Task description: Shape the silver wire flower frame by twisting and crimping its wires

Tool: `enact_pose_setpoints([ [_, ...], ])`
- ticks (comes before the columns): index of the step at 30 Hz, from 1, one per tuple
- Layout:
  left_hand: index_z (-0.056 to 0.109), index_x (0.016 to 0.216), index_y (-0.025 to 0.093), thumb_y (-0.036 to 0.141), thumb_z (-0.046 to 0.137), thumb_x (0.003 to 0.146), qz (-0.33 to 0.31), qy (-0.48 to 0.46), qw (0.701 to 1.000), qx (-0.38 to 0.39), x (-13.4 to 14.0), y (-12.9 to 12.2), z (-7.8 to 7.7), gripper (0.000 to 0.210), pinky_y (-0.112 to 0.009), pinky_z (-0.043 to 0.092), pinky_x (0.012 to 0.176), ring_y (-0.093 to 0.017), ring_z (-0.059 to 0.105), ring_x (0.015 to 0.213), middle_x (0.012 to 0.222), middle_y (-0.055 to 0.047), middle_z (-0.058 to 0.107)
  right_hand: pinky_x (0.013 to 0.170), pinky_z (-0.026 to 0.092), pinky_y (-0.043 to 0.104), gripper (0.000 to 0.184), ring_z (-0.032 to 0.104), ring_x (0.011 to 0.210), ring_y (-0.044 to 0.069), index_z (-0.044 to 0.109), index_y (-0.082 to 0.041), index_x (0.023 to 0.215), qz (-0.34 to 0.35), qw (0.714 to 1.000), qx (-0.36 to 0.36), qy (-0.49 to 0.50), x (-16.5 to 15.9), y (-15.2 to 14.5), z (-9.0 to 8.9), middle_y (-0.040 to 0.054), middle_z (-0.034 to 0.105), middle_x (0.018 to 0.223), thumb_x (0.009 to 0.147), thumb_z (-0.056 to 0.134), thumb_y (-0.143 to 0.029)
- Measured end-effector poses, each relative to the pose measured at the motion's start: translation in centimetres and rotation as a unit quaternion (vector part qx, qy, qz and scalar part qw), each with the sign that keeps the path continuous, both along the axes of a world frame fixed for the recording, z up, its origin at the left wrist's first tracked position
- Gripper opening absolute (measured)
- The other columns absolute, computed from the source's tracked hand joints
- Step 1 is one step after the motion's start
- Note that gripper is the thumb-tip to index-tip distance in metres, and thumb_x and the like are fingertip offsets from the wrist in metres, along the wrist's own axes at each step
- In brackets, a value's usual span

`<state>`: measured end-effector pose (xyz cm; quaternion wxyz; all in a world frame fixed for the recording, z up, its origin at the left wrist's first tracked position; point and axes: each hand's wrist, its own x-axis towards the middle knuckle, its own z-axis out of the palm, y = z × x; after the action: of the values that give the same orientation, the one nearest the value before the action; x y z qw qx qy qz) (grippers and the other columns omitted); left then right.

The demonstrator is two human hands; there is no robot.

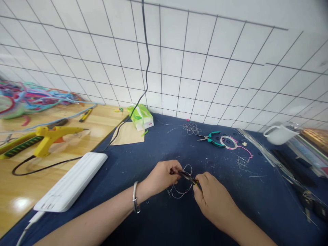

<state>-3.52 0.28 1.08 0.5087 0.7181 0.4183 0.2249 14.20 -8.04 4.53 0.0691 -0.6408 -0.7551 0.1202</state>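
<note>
Filling the upper frame, a white tiled wall (194, 61) backs a blue mat (143, 150) that spreads from the centre to the lower right. Wood (15, 184) shows along the left side, with a heap (43, 97) of coloured fuzzy strips at the far left, close to the wall.

A long white bar (71, 184) lies aslant at lower left, a pale cable at its near end. The right hand (214, 198), right of lower centre, is closed round the handles of dark pliers. The left hand (160, 176), at lower centre, has its fingers pinched together on thin wire; the exact contact is hidden.

A yellow glue gun (50, 140) rests on the wood at left. At upper right of the mat stands a white mug (278, 133), tilted in this view. Left of centre, a green tissue pack (140, 118) sits at one corner of brown paper (128, 135).

Right of centre lie teal pliers (209, 140), just beside a pale coil (222, 141). The dark pliers (188, 177) bridge both hands, jaws at the left fingertips. Loops of the wire (179, 197) hang around and below them. A silvery bracelet (135, 198) circles the left wrist.
</note>
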Motion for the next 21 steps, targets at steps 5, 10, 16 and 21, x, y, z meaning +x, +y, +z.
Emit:
enact_pose_setpoints([
  [5, 0.058, 0.079, 0.018, 0.015, 0.050, 0.069, -0.007, -0.013, 1.000, -0.003, -0.12, 0.01, -0.04, 0.013, -0.018, 0.040, 0.049, -0.010, 0.056, 0.056, 0.063, 0.003, 0.058, 0.067, 0.039, 0.029, 0.017, 0.047, 0.074, 0.016, 0.049, -0.017, 0.085, 0.012, 1.000, -0.005, -0.001, 0.25, 0.05, 0.33, 0.0060, 0.048, 0.083, 0.085, 0.035, -0.026],
  [10, 0.058, 0.080, 0.018, 0.016, 0.050, 0.069, -0.009, -0.012, 1.000, -0.019, -0.14, 0.06, -0.25, 0.013, -0.018, 0.040, 0.048, -0.010, 0.056, 0.055, 0.064, 0.002, 0.058, 0.065, 0.038, 0.028, 0.015, 0.047, 0.073, 0.015, 0.050, -0.017, 0.083, 0.022, 1.000, 0.010, 0.008, 0.58, -0.02, 0.07, 0.0053, 0.048, 0.081, 0.084, 0.037, -0.024],
  [16, 0.058, 0.079, 0.018, 0.017, 0.051, 0.069, -0.009, -0.009, 1.000, -0.027, -0.14, 0.03, 0.02, 0.013, -0.017, 0.039, 0.047, -0.010, 0.055, 0.055, 0.063, 0.003, 0.057, 0.064, 0.037, 0.028, 0.016, 0.047, 0.071, 0.015, 0.051, -0.017, 0.083, 0.021, 1.000, 0.016, 0.004, 0.57, 0.04, -0.04, 0.0051, 0.048, 0.081, 0.084, 0.036, -0.024],
  [21, 0.059, 0.080, 0.018, 0.017, 0.051, 0.069, -0.018, 0.011, 1.000, -0.001, -0.35, -0.01, 0.15, 0.013, -0.018, 0.038, 0.047, -0.010, 0.055, 0.056, 0.064, 0.002, 0.059, 0.063, 0.037, 0.027, 0.016, 0.047, 0.071, 0.015, 0.051, -0.018, 0.082, 0.025, 1.000, 0.012, 0.001, 0.52, 0.00, -0.09, 0.0046, 0.049, 0.080, 0.084, 0.036, -0.023],
])
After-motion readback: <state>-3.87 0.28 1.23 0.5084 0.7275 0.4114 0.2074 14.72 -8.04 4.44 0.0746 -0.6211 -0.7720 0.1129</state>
